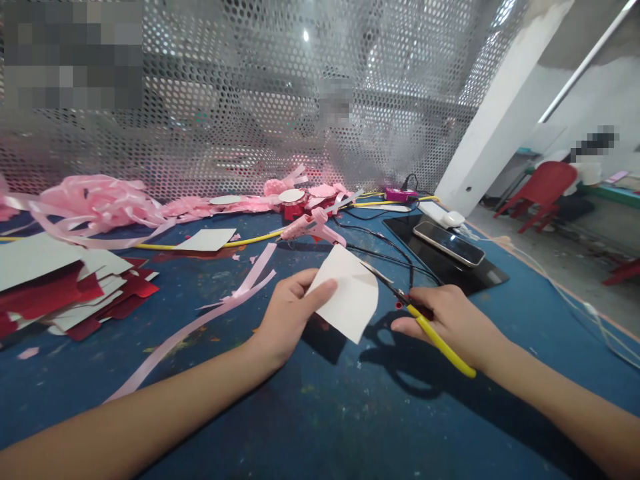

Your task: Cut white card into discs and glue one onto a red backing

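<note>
Between the thumb and fingers of my left hand (295,310) is a white piece of card (350,293), its right edge cut in a curve. My right hand (453,323) grips scissors (440,343) with yellow handles, the blades pointing up and left at the card's upper right edge. Whether the blades touch the card I cannot tell. Just beyond the card lies a pink glue gun (314,228). Left of my left hand, a pink ribbon (200,327) trails over the blue table (300,427).
A stack of red and white card (75,287) lies at the left, with bunched pink ribbon (100,203) behind it. A phone (449,243) rests on a black panel (483,277) at the right. Yellow cable (255,237) and black cords cross the back. A perforated metal screen (240,100) stands behind.
</note>
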Available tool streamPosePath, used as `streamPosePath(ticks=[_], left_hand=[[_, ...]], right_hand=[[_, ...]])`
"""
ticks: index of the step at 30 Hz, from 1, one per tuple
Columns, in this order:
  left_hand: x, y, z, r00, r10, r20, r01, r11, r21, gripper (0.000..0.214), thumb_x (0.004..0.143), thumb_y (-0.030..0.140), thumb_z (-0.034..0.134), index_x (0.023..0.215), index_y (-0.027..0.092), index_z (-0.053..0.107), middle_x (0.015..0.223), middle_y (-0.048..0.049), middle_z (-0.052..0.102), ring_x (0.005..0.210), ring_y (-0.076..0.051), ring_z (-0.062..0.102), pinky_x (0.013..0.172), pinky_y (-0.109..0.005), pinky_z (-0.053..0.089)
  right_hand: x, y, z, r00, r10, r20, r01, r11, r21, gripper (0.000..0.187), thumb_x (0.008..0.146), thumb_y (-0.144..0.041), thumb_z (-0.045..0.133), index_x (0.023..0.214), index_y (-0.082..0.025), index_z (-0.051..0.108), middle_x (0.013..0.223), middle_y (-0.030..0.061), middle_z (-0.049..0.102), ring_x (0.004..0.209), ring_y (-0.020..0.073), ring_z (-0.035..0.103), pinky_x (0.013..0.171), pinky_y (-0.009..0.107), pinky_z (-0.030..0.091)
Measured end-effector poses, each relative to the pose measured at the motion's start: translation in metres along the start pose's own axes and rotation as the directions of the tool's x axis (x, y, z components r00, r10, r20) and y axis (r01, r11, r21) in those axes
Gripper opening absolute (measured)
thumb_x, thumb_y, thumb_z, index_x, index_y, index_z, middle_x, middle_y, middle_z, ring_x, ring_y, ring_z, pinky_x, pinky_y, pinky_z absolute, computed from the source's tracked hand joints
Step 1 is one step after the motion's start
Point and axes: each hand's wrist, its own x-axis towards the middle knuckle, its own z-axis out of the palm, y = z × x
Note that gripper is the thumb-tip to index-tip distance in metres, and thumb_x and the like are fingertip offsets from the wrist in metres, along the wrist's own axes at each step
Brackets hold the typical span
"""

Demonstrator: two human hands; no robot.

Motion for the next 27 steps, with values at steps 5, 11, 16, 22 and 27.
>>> streamPosePath(ticks=[5, 11, 16, 22, 27], left_hand=[[-0.004, -0.001, 0.006, 0.996, -0.045, -0.078, 0.014, 0.933, -0.361, 0.022, 0.072, 0.033, 0.070, 0.084, 0.015, 0.065, 0.078, -0.0027, 0.068, 0.070, -0.013, 0.062, 0.067, -0.023, 0.051], [-0.020, -0.001, 0.019, 0.990, -0.053, 0.131, 0.105, 0.897, -0.429, 0.029, 0.069, 0.027, 0.073, 0.094, 0.016, 0.063, 0.089, -0.0061, 0.070, 0.081, -0.018, 0.066, 0.074, -0.026, 0.053], [-0.022, -0.004, 0.020, 0.983, -0.143, 0.119, 0.183, 0.866, -0.465, 0.033, 0.068, 0.022, 0.074, 0.099, 0.019, 0.061, 0.091, -0.0045, 0.070, 0.081, -0.017, 0.066, 0.071, -0.026, 0.055], [-0.022, -0.004, 0.021, 0.959, -0.219, 0.181, 0.259, 0.935, -0.242, 0.026, 0.072, 0.034, 0.070, 0.085, 0.012, 0.064, 0.063, -0.0041, 0.066, 0.052, -0.014, 0.064, 0.043, -0.018, 0.050], [-0.024, 0.004, 0.019, 0.988, -0.085, 0.128, 0.082, 0.996, 0.027, 0.016, 0.073, 0.027, 0.069, 0.069, 0.012, 0.066, 0.057, -0.0032, 0.065, 0.045, -0.012, 0.060, 0.042, -0.018, 0.049]], right_hand=[[-0.001, -0.010, 0.009, 1.000, 0.000, 0.008, -0.001, 0.996, 0.084, 0.058, 0.076, -0.075, 0.036, 0.058, -0.020, 0.041, 0.050, -0.0019, 0.042, 0.046, 0.0107, 0.030, 0.046, 0.024, 0.020], [-0.006, -0.020, 0.019, 0.996, -0.050, -0.068, 0.066, 0.966, 0.250, 0.059, 0.075, -0.076, 0.037, 0.056, -0.020, 0.034, 0.047, -0.0039, 0.037, 0.045, 0.0091, 0.026, 0.045, 0.025, 0.018], [-0.009, -0.025, 0.019, 0.997, -0.035, -0.075, 0.065, 0.884, 0.462, 0.060, 0.075, -0.077, 0.034, 0.055, -0.020, 0.038, 0.043, -0.0037, 0.037, 0.042, 0.0091, 0.032, 0.042, 0.023, 0.020], [-0.007, -0.024, 0.016, 0.995, -0.030, 0.100, -0.028, 0.843, 0.537, 0.051, 0.078, -0.067, 0.044, 0.062, -0.018, 0.045, 0.044, -0.0050, 0.039, 0.040, 0.0090, 0.036, 0.040, 0.022, 0.022], [-0.012, -0.021, 0.005, 0.986, -0.089, 0.139, -0.001, 0.839, 0.544, 0.053, 0.078, -0.070, 0.038, 0.067, -0.019, 0.043, 0.055, -0.0032, 0.041, 0.048, 0.0107, 0.040, 0.045, 0.023, 0.029]])
